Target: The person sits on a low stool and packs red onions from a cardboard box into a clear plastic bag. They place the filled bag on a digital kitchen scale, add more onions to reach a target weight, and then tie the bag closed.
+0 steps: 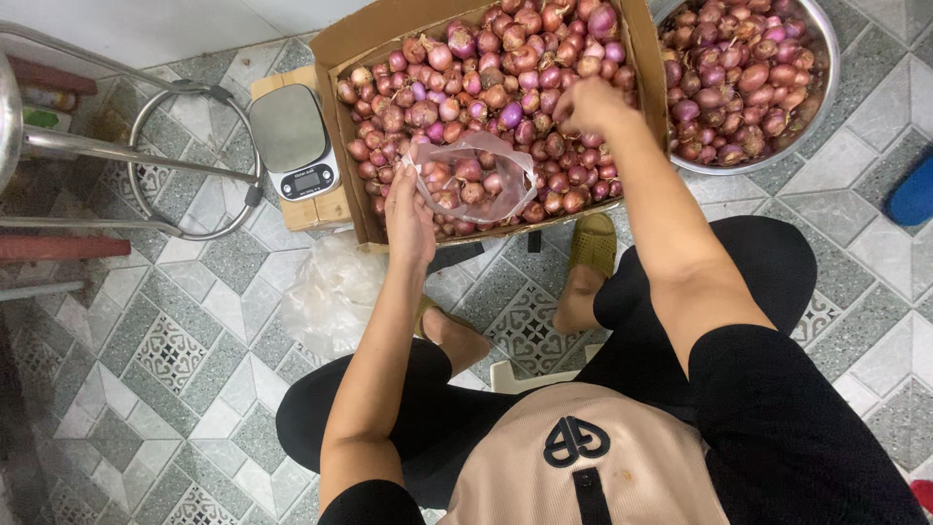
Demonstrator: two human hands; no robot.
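My left hand (410, 216) grips the clear bag (476, 177) by its rim, mouth open, so my right hand (585, 105), clenched on shallots (505, 68) in the cardboard box (355, 44), can fill it

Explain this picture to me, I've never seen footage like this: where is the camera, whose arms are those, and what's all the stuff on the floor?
There is only one picture, taken by a camera worn on a person's head, looking down. The arms belong to that person, who sits low over a tiled floor. The left hand holds open a clear plastic bag with a few shallots inside. The right hand reaches into a cardboard box full of shallots, fingers curled among them. To the right stands a metal bowl with more shallots. Left of the box sits a small digital scale, and a heap of plastic bags lies below it.
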